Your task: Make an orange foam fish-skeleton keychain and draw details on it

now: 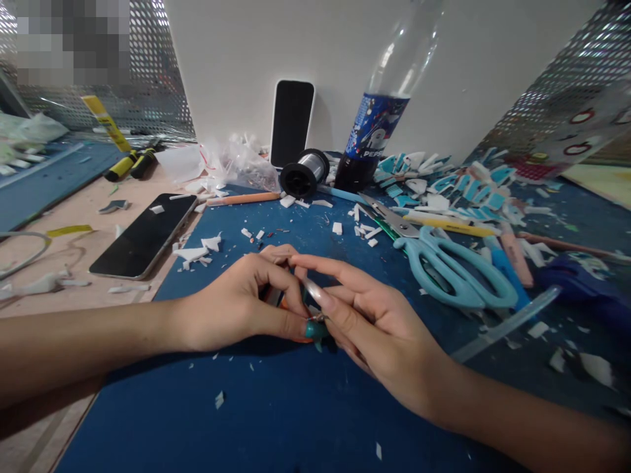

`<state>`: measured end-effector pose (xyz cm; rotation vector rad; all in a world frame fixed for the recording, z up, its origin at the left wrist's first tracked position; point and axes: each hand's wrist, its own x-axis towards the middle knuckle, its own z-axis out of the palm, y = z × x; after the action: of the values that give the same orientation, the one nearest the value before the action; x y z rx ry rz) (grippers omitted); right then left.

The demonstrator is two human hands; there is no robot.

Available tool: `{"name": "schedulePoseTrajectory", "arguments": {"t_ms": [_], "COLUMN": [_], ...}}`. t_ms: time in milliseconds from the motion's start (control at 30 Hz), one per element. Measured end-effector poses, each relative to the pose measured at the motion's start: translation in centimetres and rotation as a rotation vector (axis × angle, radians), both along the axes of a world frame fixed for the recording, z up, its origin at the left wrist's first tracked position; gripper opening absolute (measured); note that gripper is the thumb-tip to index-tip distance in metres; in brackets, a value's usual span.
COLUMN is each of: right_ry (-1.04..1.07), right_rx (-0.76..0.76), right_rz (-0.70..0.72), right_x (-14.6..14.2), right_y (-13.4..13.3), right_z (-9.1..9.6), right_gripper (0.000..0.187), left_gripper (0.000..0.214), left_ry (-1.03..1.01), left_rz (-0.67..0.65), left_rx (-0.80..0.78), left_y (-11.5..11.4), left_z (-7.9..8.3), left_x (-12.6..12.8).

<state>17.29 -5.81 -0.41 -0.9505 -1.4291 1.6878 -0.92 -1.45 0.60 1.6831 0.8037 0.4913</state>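
My left hand (pixel 241 299) and my right hand (pixel 387 322) meet above the blue mat (pixel 221 401). A small orange piece (pixel 302 339) shows beneath the fingers of my left hand, which is closed around it; most of it is hidden. At the tip of the left thumb sits a tiny wire-like bit (pixel 318 318), too small to name. My right thumb and fingers are pressed in close to this spot, and what they pinch is covered. White foam scraps (pixel 197 253) lie beyond the left hand.
Light-blue scissors (pixel 458 269) lie to the right, with a yellow pencil-like stick (pixel 451 225) behind them. A wire spool (pixel 305 173), a Pepsi bottle (pixel 377 128) and a propped phone (pixel 292 123) stand at the back. Another phone (pixel 144 235) lies left. Cut foam pieces (pixel 458 187) are heaped back right.
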Motion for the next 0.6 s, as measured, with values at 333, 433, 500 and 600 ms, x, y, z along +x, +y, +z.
{"name": "schedulePoseTrajectory", "arguments": {"t_ms": [333, 433, 500, 600], "right_ry": [-0.006, -0.004, -0.010, -0.010], "right_rx": [-0.022, -0.023, -0.029, -0.036], "right_rz": [0.005, 0.010, 0.003, -0.001], "right_x": [-0.05, 0.00, 0.01, -0.06], "right_y": [0.15, 0.12, 0.13, 0.21], "right_z": [0.07, 0.05, 0.02, 0.00], "right_gripper": [0.034, 0.033, 0.033, 0.033], "left_gripper": [0.015, 0.015, 0.014, 0.014], "left_ry": [-0.021, -0.023, -0.020, -0.027], "left_rz": [-0.002, 0.002, 0.007, 0.001], "left_rx": [-0.094, -0.085, -0.077, -0.077], "left_y": [-0.12, -0.13, -0.14, -0.15], "left_z": [-0.06, -0.02, -0.02, -0.02], "left_x": [0.00, 0.00, -0.01, -0.02]}}
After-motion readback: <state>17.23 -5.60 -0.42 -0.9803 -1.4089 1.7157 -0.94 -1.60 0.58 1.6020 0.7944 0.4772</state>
